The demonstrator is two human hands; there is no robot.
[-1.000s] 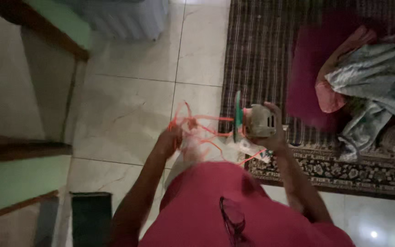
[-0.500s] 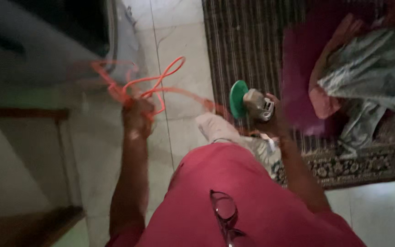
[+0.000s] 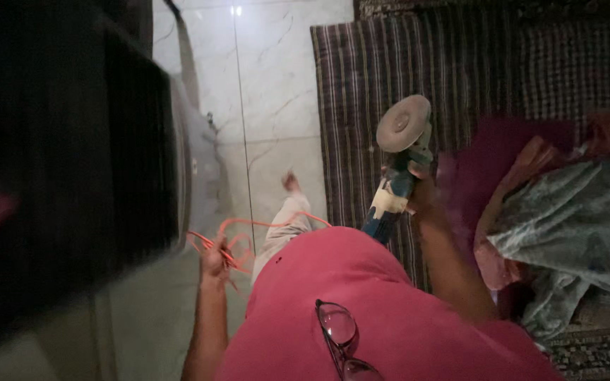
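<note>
- Grinder (image 3: 398,169) is now pointing forward over the striped rug (image 3: 361,92), its disc raised away from us; earlier it was sitting nearer our body.
- We are gripping it in our right hand (image 3: 418,189), fingers wrapped tight around the body, arm extended.
- Our left hand (image 3: 214,259) has dropped low beside the hip, fingers closing on the bunched orange cord (image 3: 238,236).
- We are walking across the pale tiles (image 3: 277,85).

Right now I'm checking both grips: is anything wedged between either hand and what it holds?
Nothing visible. The right hand grips the angle grinder directly, and the left hand closes on the orange cord bare.
</note>
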